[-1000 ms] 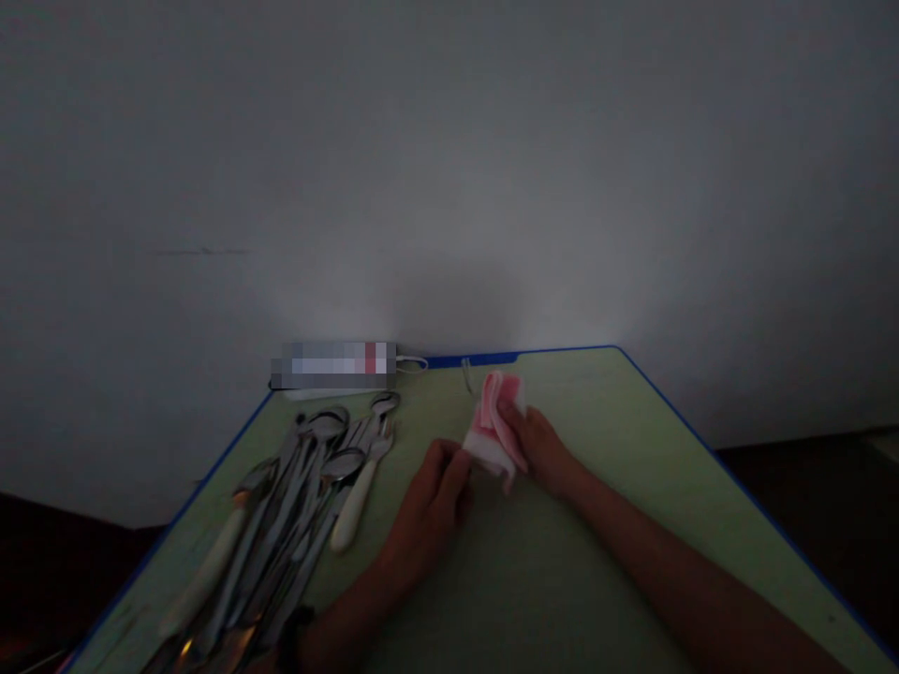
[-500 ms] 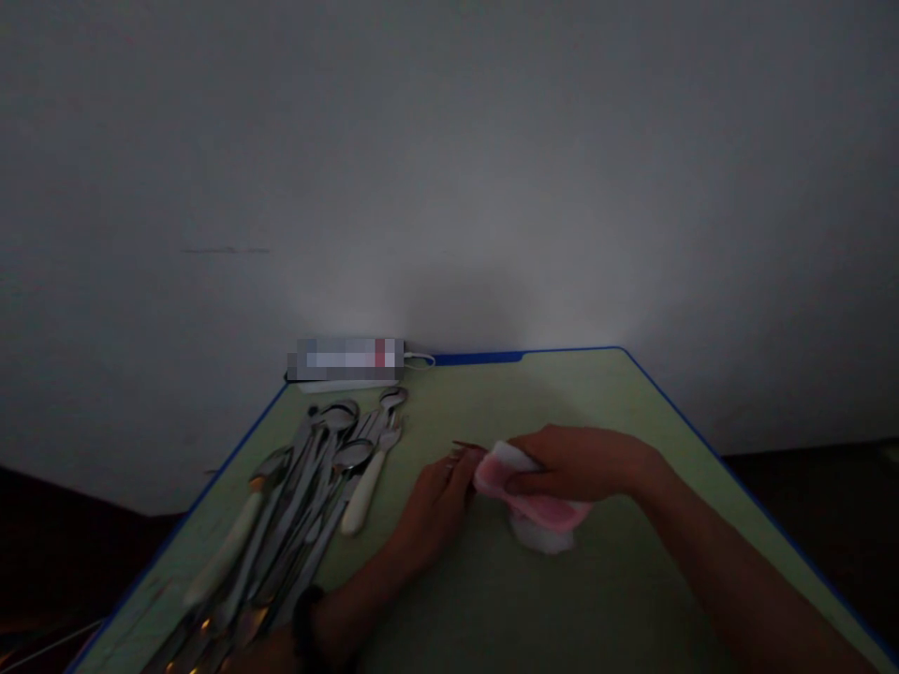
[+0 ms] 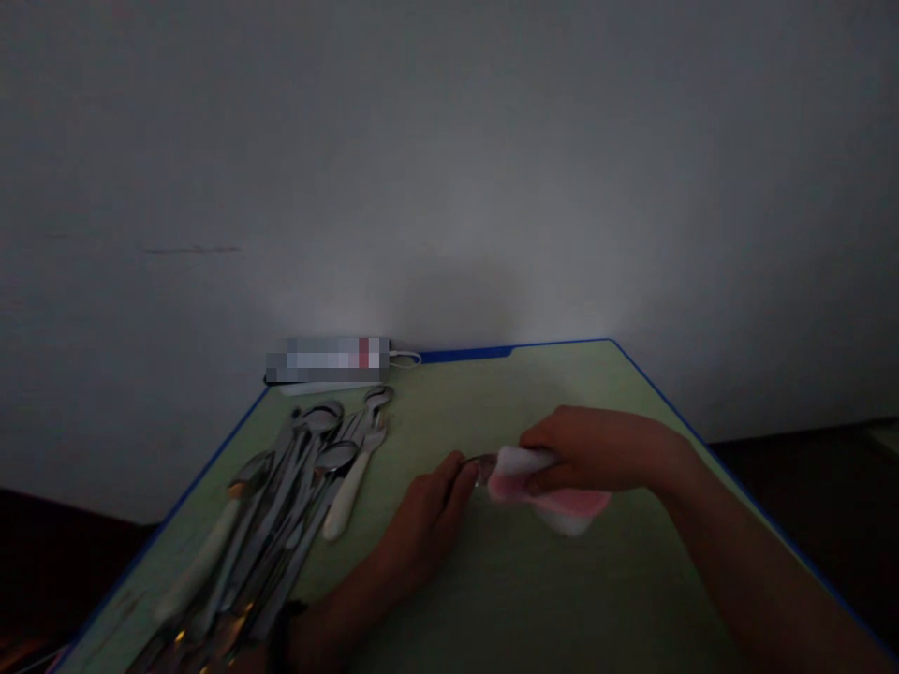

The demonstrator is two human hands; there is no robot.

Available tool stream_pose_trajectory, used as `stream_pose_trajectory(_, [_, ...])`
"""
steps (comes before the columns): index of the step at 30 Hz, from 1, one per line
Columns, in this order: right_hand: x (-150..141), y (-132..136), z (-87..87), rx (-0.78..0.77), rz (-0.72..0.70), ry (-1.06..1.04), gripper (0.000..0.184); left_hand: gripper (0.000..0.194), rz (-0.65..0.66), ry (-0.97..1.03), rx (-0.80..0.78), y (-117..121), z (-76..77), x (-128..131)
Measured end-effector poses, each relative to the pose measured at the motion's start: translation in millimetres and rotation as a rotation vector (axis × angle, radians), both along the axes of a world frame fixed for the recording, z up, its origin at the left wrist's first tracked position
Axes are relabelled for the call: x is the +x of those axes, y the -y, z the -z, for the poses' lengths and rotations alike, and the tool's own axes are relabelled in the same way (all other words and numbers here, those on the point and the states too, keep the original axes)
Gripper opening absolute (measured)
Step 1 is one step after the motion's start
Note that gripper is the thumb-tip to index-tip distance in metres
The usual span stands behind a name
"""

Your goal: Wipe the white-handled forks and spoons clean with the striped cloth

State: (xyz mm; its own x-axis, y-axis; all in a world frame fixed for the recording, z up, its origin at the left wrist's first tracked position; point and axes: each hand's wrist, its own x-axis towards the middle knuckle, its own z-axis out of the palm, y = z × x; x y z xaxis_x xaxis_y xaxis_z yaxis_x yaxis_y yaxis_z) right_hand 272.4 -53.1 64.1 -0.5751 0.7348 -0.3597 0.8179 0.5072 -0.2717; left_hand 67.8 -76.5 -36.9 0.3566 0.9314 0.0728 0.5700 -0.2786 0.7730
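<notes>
The left hand (image 3: 432,505) is pinching a metal utensil (image 3: 486,461), seemingly steadying it against the pink-and-white cloth (image 3: 511,485) the right hand (image 3: 600,449) is clutching.

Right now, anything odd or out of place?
Yes: a dark, scratch-like streak on the wall at left, breaking its plain surface. On the table, cutlery lies in an untidy, overlapping heap. No spill visible.
</notes>
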Motion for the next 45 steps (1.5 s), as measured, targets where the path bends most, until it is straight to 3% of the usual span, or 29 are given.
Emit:
stream_pose_trajectory(4, [-7.1,-3.9,8.2,-0.049,0.0,-0.053,0.048,0.027,0.115,-0.011,-0.023,1.6,1.3,-3.8])
stream_pose_trajectory(8, [-20.2,-3.9,16.1,-0.104,-0.061,-0.111,0.048,0.025,0.189,0.109,0.019,-0.2,7.2,-9.1])
stream_pose_trajectory(14, [-18.0,-3.9,10.2,0.142,-0.002,-0.302,0.034,0.023,0.052,0.187,-0.025,-3.9,2.8,-7.1])
stream_pose_trajectory(21, [-24.4,-3.5,13.9,0.195,0.018,-0.258,0.025,0.023,0.028,0.203,-0.045,-2.9,0.1,-5.0])
stream_pose_trajectory(25, [-17.4,-2.4,0.4,0.354,0.066,-0.356,0.024,0.031,-0.075,0.133,-0.068,-3.8,-1.3,-3.5])
stream_pose_trajectory(27, [-11.2,0.8,-9.0,0.339,0.029,-0.424,0.025,0.032,-0.09,0.162,-0.078,-4.8,-2.6,-2.4])
stream_pose_trajectory(30, [-7.5,6.6,-12.8,0.179,-0.049,-0.413,0.033,0.032,-0.08,0.243,-0.061,-6.3,-4.3,-1.1])
stream_pose_trajectory(34, [-18.6,10.1,2.5,0.083,0.015,-0.263,0.043,0.03,-0.101,0.264,-0.055,-5.2,-4.0,-1.1])
stream_pose_trajectory(40, [-40.3,11.0,21.9,0.141,0.002,-0.176,0.032,0.028,-0.027,0.194,-0.009,1.1,1.7,-5.2])
stream_pose_trajectory(45, [-39.5,4.9,29.2,0.135,-0.053,-0.128,0.029,0.027,-0.003,0.093,0.036,0.6,4.4,-8.0])
